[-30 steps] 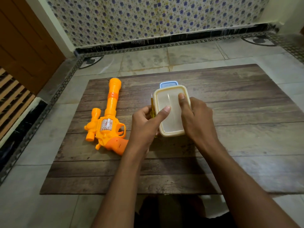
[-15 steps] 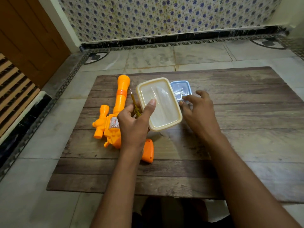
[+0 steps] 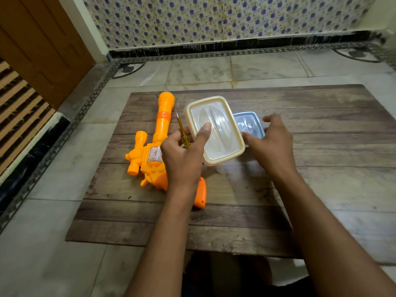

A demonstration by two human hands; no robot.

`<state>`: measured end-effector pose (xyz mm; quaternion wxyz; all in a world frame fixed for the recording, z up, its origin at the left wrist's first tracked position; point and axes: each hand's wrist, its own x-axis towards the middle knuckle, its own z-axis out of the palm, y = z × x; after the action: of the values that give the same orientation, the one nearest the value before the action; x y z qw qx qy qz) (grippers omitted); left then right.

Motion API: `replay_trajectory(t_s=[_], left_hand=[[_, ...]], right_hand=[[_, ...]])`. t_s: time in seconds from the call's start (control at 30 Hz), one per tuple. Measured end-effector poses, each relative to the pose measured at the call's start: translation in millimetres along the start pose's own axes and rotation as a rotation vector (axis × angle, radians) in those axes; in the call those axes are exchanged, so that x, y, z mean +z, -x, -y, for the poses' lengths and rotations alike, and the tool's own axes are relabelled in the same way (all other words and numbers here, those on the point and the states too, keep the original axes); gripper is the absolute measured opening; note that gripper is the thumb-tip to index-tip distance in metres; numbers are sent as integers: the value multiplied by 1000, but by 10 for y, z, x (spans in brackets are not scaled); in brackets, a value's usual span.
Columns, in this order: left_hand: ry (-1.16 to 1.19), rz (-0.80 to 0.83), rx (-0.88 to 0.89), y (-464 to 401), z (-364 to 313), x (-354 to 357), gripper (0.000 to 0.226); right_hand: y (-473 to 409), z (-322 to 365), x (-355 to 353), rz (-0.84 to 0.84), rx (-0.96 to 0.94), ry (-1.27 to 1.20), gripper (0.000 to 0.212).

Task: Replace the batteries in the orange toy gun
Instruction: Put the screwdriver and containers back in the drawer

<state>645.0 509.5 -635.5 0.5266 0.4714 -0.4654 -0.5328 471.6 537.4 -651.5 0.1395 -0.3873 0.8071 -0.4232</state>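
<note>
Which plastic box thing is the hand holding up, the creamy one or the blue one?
The cream lid. The left hand pinches it, tilted, thumb on top. The blue box lies on the wooden board, partly behind the lid, with the right hand open over it.

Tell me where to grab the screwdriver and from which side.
Take the screwdriver by its amber handle, probably from above and from the near end. It lies flat between the gun barrel and the lid held by the left hand, thin tip pointing away. That hand covers the handle's near end, so lift it and the lid clear first. The right hand is free by the blue box.
</note>
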Motion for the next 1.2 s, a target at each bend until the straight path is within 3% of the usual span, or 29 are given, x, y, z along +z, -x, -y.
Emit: replay_trajectory(t_s=[0.07, 0.13, 0.2, 0.4, 0.57, 0.67, 0.8, 0.87, 1.07, 1.2], left_hand=[[-13, 6, -5, 5, 2, 0, 8], [-41, 12, 3, 17, 2, 7, 9], [-69, 18, 9, 28, 11, 13, 10], [-96, 53, -8, 183, -60, 21, 23], [-23, 92, -58, 299, -232, 22, 50], [-55, 94, -126, 204, -273, 63, 37], [-108, 130, -138, -87, -224, 167, 47], [-111, 123, -148, -194, -211, 211, 34], [-149, 108, -264, -443, -472, 360, 23], [-159, 85, -342, -442, -993, 396, 26]], right_hand=[[-19, 5, -20, -1, 65, -4, 62], [-36, -13, -61, 4, 116, -20, 39], [-23, -35, -122, 14, 182, -88, 29], [211, -59, -284, 55, 291, -292, 27], [292, -87, -422, 15, 330, -496, 25], [333, -125, -455, -3, 330, -538, 26], [251, -122, -423, -28, 299, -561, 15], [186, -85, -397, -49, 275, -609, 13], [-79, 106, -404, -85, 410, -691, 19], [-121, 487, -750, -95, 511, -716, 10]])
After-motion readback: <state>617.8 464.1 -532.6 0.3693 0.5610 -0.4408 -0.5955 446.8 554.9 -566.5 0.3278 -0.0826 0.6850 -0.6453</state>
